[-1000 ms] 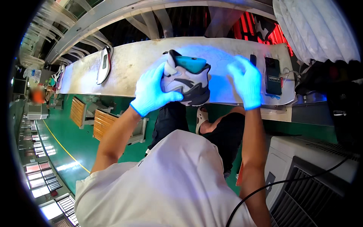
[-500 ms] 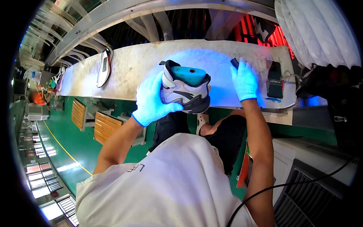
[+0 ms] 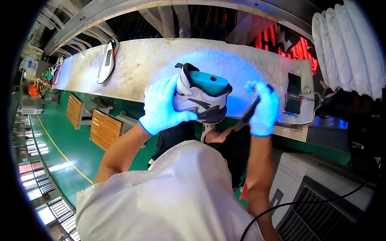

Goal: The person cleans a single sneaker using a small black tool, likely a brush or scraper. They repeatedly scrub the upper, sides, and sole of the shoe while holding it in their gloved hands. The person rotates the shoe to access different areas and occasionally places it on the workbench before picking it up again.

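Observation:
My left hand (image 3: 163, 106), in a pale blue glove, grips a white and grey sneaker (image 3: 201, 98) with a teal last inside it, holding it just above the front edge of the long worktable (image 3: 140, 64). My right hand (image 3: 263, 108), gloved the same way, holds a thin dark tool (image 3: 249, 114) angled down toward the shoe's right side. Bluish light falls on the shoe and both gloves.
Another shoe (image 3: 107, 60) lies at the table's far left. A dark handheld device (image 3: 292, 93) with a cable rests at the table's right end. A white machine housing (image 3: 321, 188) stands at lower right, wooden crates (image 3: 102, 128) on the green floor at left.
My right hand has taken up the dark tool from the table's right side and brought it to the shoe. My left hand has pulled the shoe nearer and turned it.

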`<state>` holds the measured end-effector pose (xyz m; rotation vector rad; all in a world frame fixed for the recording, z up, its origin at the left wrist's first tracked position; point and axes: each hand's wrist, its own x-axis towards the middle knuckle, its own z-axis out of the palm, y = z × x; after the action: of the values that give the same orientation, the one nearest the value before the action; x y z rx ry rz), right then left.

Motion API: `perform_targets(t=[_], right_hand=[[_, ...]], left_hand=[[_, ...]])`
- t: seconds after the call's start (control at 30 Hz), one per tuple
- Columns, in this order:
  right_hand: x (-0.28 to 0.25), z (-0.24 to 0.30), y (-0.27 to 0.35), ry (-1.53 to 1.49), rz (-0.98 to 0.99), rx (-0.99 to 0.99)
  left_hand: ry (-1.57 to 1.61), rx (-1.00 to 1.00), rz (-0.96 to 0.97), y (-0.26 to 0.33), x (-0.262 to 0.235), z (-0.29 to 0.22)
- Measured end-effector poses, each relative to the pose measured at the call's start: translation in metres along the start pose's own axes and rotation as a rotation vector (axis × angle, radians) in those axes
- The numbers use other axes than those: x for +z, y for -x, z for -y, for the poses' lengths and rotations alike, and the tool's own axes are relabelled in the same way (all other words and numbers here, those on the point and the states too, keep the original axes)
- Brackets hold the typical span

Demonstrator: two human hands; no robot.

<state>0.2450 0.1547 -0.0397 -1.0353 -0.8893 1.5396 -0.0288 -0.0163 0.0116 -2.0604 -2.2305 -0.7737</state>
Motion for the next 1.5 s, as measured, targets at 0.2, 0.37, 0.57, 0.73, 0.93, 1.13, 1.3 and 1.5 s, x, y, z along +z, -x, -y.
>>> perform_targets(t=[0.2, 0.37, 0.57, 0.73, 0.93, 1.13, 1.3, 1.5], right_hand=[[0.038, -0.055, 0.028, -0.199, -0.111, 0.269], [0.051, -0.044, 0.034, -0.131, -0.189, 0.293], [0.044, -0.05, 0.04, -0.15, -0.102, 0.294], [0.053, -0.058, 0.046, -0.098, -0.209, 0.151], [0.054, -0.052, 0.041, 0.392, -0.09, 0.099], [0.031, -0.066, 0.018, -0.067, 0.131, 0.24], [0.043, -0.048, 0.027, -0.136, 0.071, 0.368], [0.048, -0.055, 0.018, 0.388, 0.095, 0.083]], left_hand=[[0.026, -0.013, 0.008, -0.003, -0.001, 0.0], [-0.003, -0.075, 0.062, -0.008, -0.003, 0.001], [0.04, -0.026, 0.058, -0.015, -0.005, 0.005], [0.036, 0.003, 0.036, -0.011, 0.001, 0.002], [0.106, 0.097, -0.11, -0.005, 0.012, 0.003], [-0.042, 0.065, -0.055, 0.0, 0.008, 0.005], [-0.031, 0.079, -0.075, 0.003, 0.009, 0.002], [-0.014, 0.138, -0.147, -0.001, 0.015, 0.003]])
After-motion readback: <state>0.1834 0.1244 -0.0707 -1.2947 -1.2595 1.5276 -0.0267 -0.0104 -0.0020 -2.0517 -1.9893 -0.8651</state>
